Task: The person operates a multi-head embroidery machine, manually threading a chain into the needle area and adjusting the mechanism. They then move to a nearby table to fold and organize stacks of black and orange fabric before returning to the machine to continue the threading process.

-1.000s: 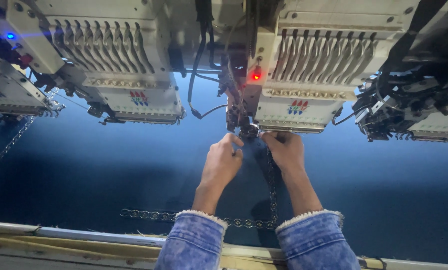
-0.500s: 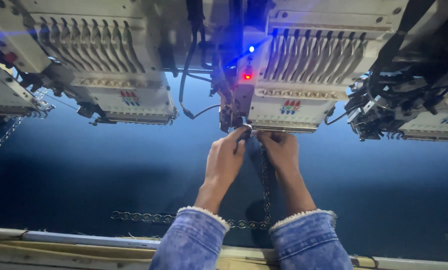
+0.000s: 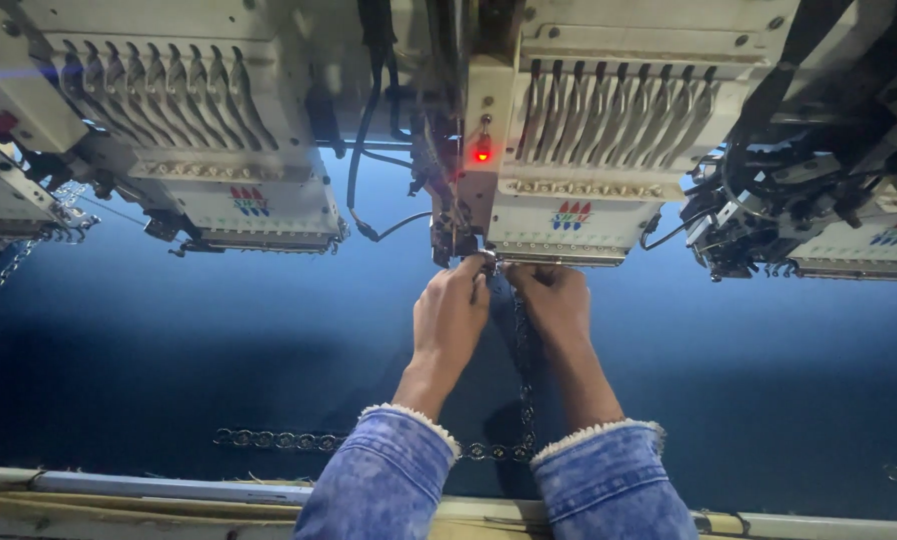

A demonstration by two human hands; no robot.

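A dark blue fabric [image 3: 219, 360] is being stretched flat beneath both hands, edged on the near side by a pale frame rail [image 3: 169, 487]. Cream-coloured embroidery heads [image 3: 569, 150] are being seen hanging beyond the hands, with another head [image 3: 199, 150] off to the left and a red indicator light [image 3: 483, 155] glowing just above the fingertips. A stitched chain pattern [image 3: 524, 370] of linked rings is being shown on the fabric, running from the fingertips back between the wrists and then along to the left, near the denim cuffs [image 3: 409, 425]. The left hand [image 3: 449, 320] and the right hand [image 3: 554, 300] are being held together at the needle area [image 3: 489, 262], fingers curled and pinched there; what is being pinched cannot be told.
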